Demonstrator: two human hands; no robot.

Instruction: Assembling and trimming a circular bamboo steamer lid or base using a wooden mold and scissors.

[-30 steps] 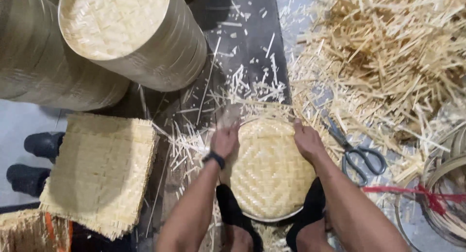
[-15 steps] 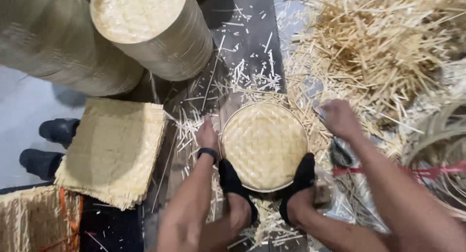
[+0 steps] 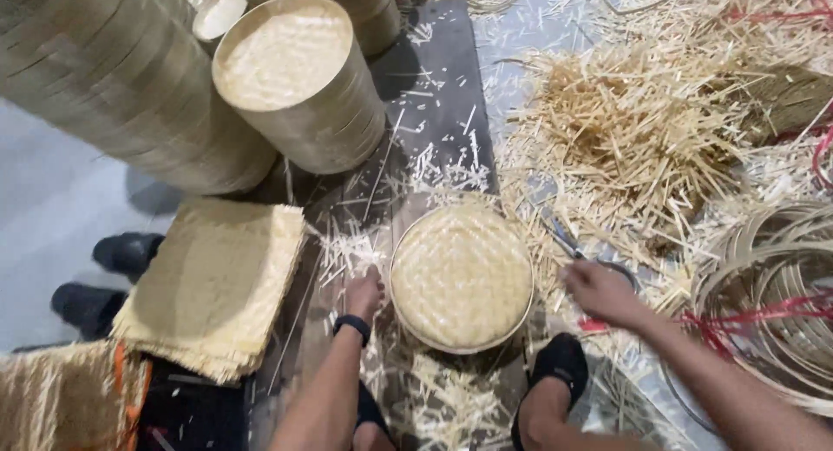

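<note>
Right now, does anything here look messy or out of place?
Yes: loose bamboo offcuts litter the floor around the round woven tray, and scissors lie half buried in them beside the right hand.

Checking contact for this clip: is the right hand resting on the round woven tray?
No: the right hand is off to the side of the round woven tray, over the scissors among the bamboo scraps.
</note>
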